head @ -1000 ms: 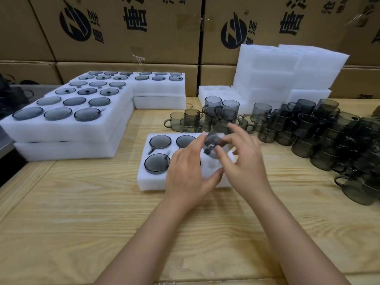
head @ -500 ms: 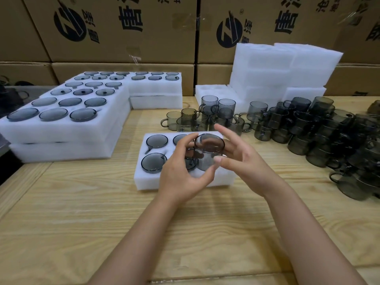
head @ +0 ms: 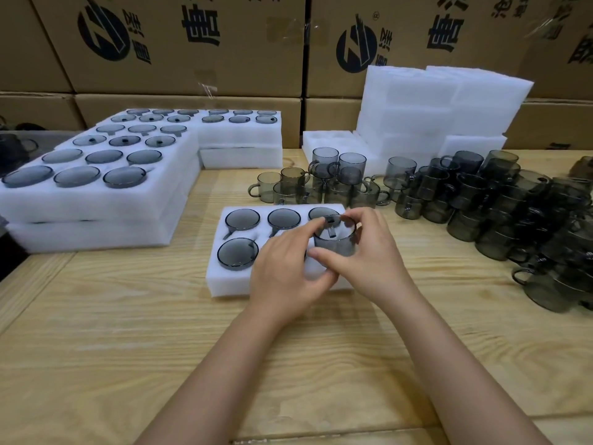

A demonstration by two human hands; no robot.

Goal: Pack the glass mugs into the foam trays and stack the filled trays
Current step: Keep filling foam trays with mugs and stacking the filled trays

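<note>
The mug [head: 335,242] stands upright, mouth up, its axis vertical, just over the near right corner of the tray [head: 224,284]. Its handle points away and to the left, seen partly through the glass. Both hands hold it: the left hand [head: 285,271] has its fingers curled at the rim by the handle, and the right hand [head: 369,258] wraps the right wall with the thumb across the near side.

The left hand hides the tray's near middle slot. The mug's base is also hidden, so I cannot tell whether it touches the foam. Four mugs sit rim-up in the other slots.

The boxes [head: 192,43] behind bear a round black logo and large black characters, cut off at the top edge and not readable.
</note>
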